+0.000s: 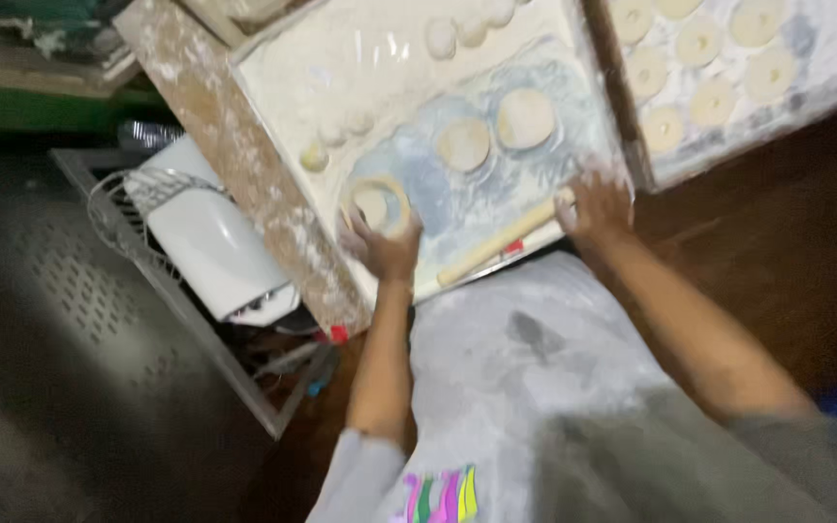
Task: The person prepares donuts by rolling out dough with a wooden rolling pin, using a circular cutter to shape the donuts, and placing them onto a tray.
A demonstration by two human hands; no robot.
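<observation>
My left hand grips a round ring cutter set over a flattened piece of dough on the floured board. My right hand rests at the board's near edge, touching the end of a wooden rolling pin that lies along that edge. Whether its fingers close on the pin is blurred. Two flat dough rounds lie side by side just beyond the cutter. Small dough balls sit farther back on the board.
A tray of ring-shaped dough pieces stands at the right. A white appliance sits in a wire rack to the left, below the wooden table edge. My floured apron fills the foreground.
</observation>
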